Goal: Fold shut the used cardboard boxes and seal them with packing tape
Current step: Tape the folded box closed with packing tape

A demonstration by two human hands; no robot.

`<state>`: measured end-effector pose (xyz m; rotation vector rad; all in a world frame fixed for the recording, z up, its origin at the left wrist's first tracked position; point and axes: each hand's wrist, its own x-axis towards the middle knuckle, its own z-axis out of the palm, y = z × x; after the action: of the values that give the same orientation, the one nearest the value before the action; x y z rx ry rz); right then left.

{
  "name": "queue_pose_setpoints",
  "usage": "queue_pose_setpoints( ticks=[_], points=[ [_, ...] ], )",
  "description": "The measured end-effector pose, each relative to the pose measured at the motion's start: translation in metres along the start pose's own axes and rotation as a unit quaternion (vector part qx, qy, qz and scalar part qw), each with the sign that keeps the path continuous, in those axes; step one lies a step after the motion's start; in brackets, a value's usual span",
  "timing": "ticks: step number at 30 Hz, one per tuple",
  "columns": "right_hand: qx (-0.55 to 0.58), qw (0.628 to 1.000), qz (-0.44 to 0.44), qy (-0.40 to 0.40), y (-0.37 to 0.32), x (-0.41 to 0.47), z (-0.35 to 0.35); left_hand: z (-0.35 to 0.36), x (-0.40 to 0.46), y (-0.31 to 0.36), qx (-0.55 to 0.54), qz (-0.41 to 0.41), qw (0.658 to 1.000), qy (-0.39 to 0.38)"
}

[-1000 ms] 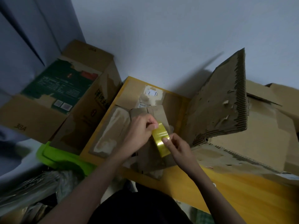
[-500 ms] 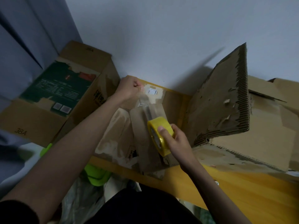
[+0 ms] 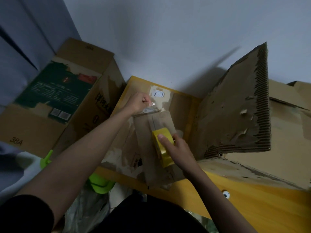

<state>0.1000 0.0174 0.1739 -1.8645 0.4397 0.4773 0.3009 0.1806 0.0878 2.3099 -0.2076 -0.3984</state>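
"38A" printed on the near flap of the big open carton (image 3: 55, 105) at left, "38A" again on its far flap, other print on boxes and labels too blurred to read

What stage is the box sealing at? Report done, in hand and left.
Done: the small box's flaps look folded shut. In hand: the right hand holds the yellow tape roll on it while the left hand pulls the clear tape end away. Left: pressing and cutting the strip; the torn box and green-printed box stand open.
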Motion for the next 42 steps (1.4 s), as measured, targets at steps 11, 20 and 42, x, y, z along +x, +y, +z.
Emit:
queue_pose_setpoints(
  ticks=[11, 20, 42],
  points=[
    [0.038, 0.998, 0.032, -0.039, 0.003, 0.015, -0.002, 0.024, 0.005, -0.031, 0.007, -0.063, 0.994, -0.088],
    [0.060, 0.997, 0.019, -0.048, 0.006, 0.017, 0.000, 0.030, -0.009, -0.026, -0.067, 0.007, 0.996, -0.053],
    [-0.138, 0.984, 0.083, 0.072, 0.120, -0.101, -0.019, 0.053, -0.025, -0.026, -0.093, -0.061, 0.993, 0.040]
  ],
)
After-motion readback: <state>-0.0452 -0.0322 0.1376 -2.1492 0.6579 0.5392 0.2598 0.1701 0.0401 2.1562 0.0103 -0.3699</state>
